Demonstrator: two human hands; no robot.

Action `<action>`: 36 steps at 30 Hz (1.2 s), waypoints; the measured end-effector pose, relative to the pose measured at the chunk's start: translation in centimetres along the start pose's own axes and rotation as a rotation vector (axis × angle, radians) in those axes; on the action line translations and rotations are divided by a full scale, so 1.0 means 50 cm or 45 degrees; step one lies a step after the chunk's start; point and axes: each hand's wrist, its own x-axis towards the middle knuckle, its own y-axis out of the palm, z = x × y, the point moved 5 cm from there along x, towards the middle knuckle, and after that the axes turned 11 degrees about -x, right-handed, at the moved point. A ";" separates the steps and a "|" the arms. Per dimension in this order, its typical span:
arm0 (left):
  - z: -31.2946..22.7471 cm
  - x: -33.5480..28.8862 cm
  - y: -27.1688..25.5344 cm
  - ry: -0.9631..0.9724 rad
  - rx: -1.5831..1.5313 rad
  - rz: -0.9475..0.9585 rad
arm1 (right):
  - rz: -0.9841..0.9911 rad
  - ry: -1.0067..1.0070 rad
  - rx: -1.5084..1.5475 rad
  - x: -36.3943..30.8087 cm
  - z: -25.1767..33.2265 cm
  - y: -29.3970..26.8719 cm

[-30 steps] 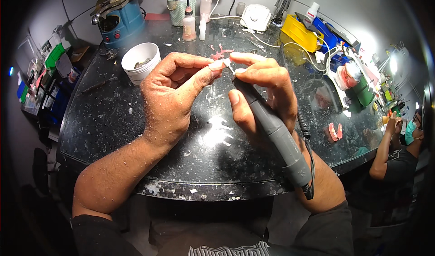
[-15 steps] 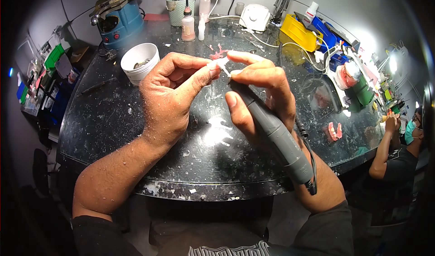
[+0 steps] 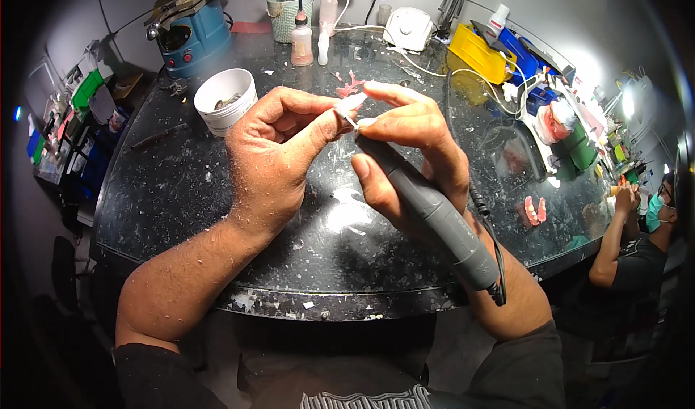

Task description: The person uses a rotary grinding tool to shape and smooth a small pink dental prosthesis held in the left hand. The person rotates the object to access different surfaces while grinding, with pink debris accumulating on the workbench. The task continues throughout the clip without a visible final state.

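In the head view, we look down on a dark, scuffed workbench [image 3: 181, 192] strewn with pale flecks, against a light wall. Along its back we see a blue machine [image 3: 199, 41], a woven pot [image 3: 291, 24] of tools, a pink-tinted bottle [image 3: 301, 45], a white box with a dial [image 3: 409, 30] and a yellow bin [image 3: 476, 56]. At the right edge sits a co-worker [image 3: 641, 260] in a turquoise mask [image 3: 656, 211].

Over the middle of the bench, our left hand [image 3: 275, 141] has thumb and forefinger pinched together on a small whitish piece [image 3: 352, 102]; dust speckles that hand and forearm. Our right hand [image 3: 428, 137] has its fingers clamped around a dark grey rotary tool [image 3: 441, 213], whose thin bit [image 3: 351, 121] points up at the piece; we cannot tell whether they touch. One right fingertip is just beside the piece.

Beyond the fingertips lies a branching pink scrap [image 3: 350, 83]. A white tub [image 3: 229, 121] stands near the left hand, and a pink denture [image 3: 536, 212] with pale teeth lies farther right.
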 end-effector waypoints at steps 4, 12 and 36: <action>-0.003 0.001 0.008 0.000 0.022 0.014 | -0.059 0.048 0.055 -0.005 -0.009 -0.002; -0.005 0.001 0.009 0.104 0.020 0.010 | -0.108 0.052 0.131 -0.008 -0.011 -0.007; 0.002 0.007 0.002 0.011 -0.108 -0.013 | 0.016 0.011 0.079 -0.005 -0.011 -0.007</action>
